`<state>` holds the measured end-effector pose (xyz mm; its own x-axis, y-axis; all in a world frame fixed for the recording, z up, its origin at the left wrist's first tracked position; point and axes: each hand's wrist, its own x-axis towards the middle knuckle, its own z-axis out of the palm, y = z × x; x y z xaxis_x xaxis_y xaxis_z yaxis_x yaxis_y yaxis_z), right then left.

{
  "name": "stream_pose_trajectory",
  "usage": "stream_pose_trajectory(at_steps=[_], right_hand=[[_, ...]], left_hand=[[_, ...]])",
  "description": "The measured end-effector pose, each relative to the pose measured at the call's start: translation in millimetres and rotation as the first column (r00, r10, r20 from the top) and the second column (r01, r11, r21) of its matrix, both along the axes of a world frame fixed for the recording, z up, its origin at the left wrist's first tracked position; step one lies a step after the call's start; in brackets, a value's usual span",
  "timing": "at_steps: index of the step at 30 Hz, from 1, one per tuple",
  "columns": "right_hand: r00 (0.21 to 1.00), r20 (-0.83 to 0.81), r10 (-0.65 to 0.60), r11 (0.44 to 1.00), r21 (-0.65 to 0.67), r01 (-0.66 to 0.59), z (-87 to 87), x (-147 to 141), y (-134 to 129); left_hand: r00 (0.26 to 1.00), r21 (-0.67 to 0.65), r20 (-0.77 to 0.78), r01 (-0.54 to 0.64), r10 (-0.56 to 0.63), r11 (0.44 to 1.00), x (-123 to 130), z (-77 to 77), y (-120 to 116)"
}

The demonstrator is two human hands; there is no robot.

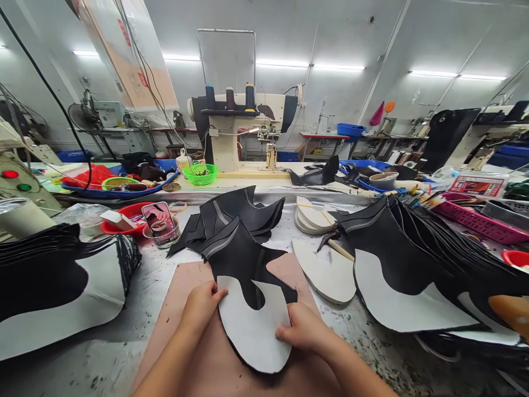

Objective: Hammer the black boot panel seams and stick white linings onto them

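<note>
A black leather piece [242, 251] with a white U-shaped lining piece [256, 333] at its near end lies over a pink board [182, 286] in the middle. My left hand [202, 303] pinches the left edge of the white part between thumb and fingers. On the right edge, my right hand [303, 328] grips it with the thumb on top and the fingers hidden beneath. Just beyond lie more black pieces [243, 207]. Right of the board, a hammer [339, 249] rests by white oval pieces [326, 273].
Stacks of black and white pieces stand at the left [41, 281] and right [413, 264]. Farther back are a phone [160, 223], a red bowl [124, 218], a green basket [200, 174], a sewing machine [248, 127] and a pink basket [479, 218].
</note>
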<state>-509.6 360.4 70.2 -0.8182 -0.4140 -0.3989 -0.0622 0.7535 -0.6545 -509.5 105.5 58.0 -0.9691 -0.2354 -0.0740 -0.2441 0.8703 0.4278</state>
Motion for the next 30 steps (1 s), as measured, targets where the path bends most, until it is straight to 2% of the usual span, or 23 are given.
stream_pose_trajectory(at_steps=[4,6,11,13,16,17,19,22,27,30], right_hand=[[0.999,-0.034,0.000,1.000,0.004,0.000,-2.9,2.0,-0.9],[0.998,-0.058,0.017,1.000,0.005,-0.017,-4.1,3.6,-1.4],[0.989,-0.143,0.030,0.989,-0.136,-0.049,-5.5,4.4,0.3],[0.994,-0.108,0.006,0.977,-0.210,-0.029,-4.3,0.5,2.7],[0.996,-0.085,-0.028,0.965,-0.261,0.005,-0.9,-12.7,6.9],[0.993,-0.102,-0.052,0.967,-0.254,0.024,0.1,-18.6,8.2],[0.984,-0.142,-0.107,0.976,-0.205,0.077,1.0,-31.0,10.6],[0.978,-0.154,-0.142,0.982,-0.150,0.119,-0.9,-45.5,13.0],[0.974,-0.153,-0.170,0.977,-0.158,0.146,-6.2,-52.8,13.9],[0.962,-0.161,-0.219,0.965,-0.182,0.190,-8.6,-54.6,15.1]], left_hand=[[0.998,-0.137,-0.061,0.026,-0.035,0.990,3.3,0.0,2.5],[0.989,-0.216,-0.109,0.079,-0.104,0.973,4.8,-1.2,6.3],[0.911,-0.299,-0.070,0.369,-0.405,0.880,26.6,-16.1,33.3],[0.843,-0.326,-0.043,0.495,-0.536,0.805,45.0,-23.0,46.2],[0.639,-0.400,-0.037,0.695,-0.768,0.598,69.6,-26.2,57.3],[0.575,-0.422,-0.039,0.731,-0.817,0.535,74.2,-25.1,58.3],[0.503,-0.446,-0.048,0.762,-0.863,0.469,77.1,-21.2,57.3],[0.460,-0.454,-0.059,0.778,-0.886,0.434,71.8,-14.0,52.5],[0.405,-0.384,0.028,0.849,-0.914,0.364,63.1,-5.9,50.3],[0.421,-0.371,-0.001,0.842,-0.907,0.392,58.1,-8.0,62.4]])
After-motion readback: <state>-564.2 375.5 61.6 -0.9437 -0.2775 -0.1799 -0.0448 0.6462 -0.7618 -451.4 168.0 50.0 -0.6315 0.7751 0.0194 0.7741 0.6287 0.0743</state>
